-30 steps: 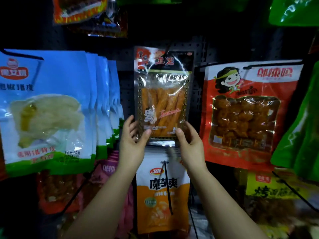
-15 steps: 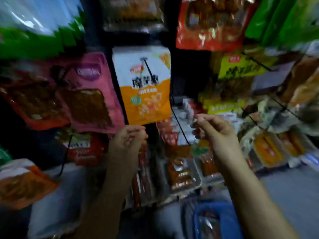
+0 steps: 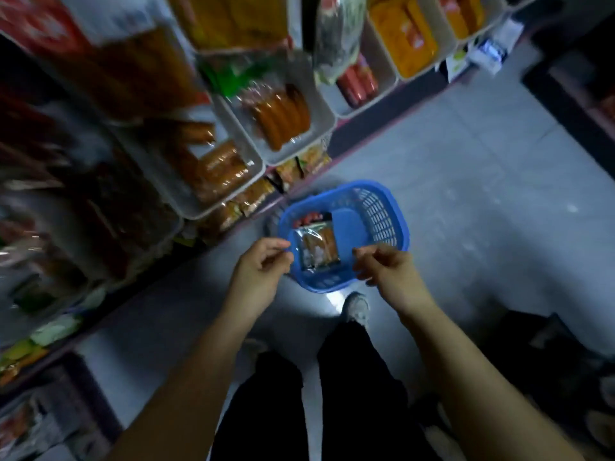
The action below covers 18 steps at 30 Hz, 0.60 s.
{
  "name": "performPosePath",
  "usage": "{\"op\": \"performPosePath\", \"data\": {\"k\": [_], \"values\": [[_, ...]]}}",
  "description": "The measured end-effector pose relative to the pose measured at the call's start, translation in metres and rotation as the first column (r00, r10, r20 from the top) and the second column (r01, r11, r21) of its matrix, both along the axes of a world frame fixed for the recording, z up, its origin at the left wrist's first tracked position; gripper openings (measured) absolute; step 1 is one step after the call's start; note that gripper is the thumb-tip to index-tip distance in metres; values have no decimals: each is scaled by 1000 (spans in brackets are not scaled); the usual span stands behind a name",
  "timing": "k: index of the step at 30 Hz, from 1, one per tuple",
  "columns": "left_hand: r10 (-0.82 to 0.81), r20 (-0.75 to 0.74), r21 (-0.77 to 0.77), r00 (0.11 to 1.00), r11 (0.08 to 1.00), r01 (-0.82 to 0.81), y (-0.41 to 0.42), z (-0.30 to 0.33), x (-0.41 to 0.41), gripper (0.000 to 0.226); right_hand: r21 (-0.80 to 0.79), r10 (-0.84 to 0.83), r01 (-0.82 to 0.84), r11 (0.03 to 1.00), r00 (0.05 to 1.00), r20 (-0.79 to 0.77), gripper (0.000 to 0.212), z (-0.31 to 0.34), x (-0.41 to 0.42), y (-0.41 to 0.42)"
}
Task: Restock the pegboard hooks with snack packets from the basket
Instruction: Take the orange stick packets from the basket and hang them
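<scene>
Aisle floor, restock | Left hand [image 3: 258, 266] and right hand [image 3: 387, 267] hovered loosely curled, grasping nothing, above the blue basket [image 3: 382, 207] | 1 snack packet [image 3: 317, 247] lay at its left wall | Likely light, crinkly, slippery film; pinch the top edge.

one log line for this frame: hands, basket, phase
phase: reaching down for next packet | left hand: empty, fingers loosely curled | right hand: same | blue basket: on floor | snack packet: inside
</scene>
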<state>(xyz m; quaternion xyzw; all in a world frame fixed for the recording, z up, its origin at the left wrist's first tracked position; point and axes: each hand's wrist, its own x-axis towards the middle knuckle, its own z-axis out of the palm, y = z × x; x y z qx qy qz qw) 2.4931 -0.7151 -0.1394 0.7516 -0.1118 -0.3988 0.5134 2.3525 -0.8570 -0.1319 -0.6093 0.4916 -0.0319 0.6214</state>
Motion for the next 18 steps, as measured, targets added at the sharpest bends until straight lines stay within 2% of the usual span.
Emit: {"op": "performPosePath", "data": {"k": [4,6,10,12,14,16,18], "values": [[-34,-77,219,996,974,50,-32,-130,-24,23,118,66,-38,992,970,-235,27,-122,-34,-46],[17,-100,310,995,951,15,-49,-195,-32,23,137,133,-92,986,933,-335,26,-188,-44,-72],[39,-136,356,990,934,12,-100,-324,-35,19,105,243,-219,970,877,-414,19,-318,-44,-122],[30,-170,359,985,933,34,-126,-383,-29,5,96,297,-283,954,858,-418,26,-385,-35,-141],[39,-198,396,979,917,44,-148,-440,-15,28,97,341,-332,938,840,-421,21,-448,-22,-157],[150,-285,473,947,881,2,-162,-492,1,26,117,394,-385,916,798,-456,13,-506,-7,-172],[308,-337,515,890,852,-99,-170,-536,14,22,138,469,-470,872,721,-510,17,-552,10,-184]]}}
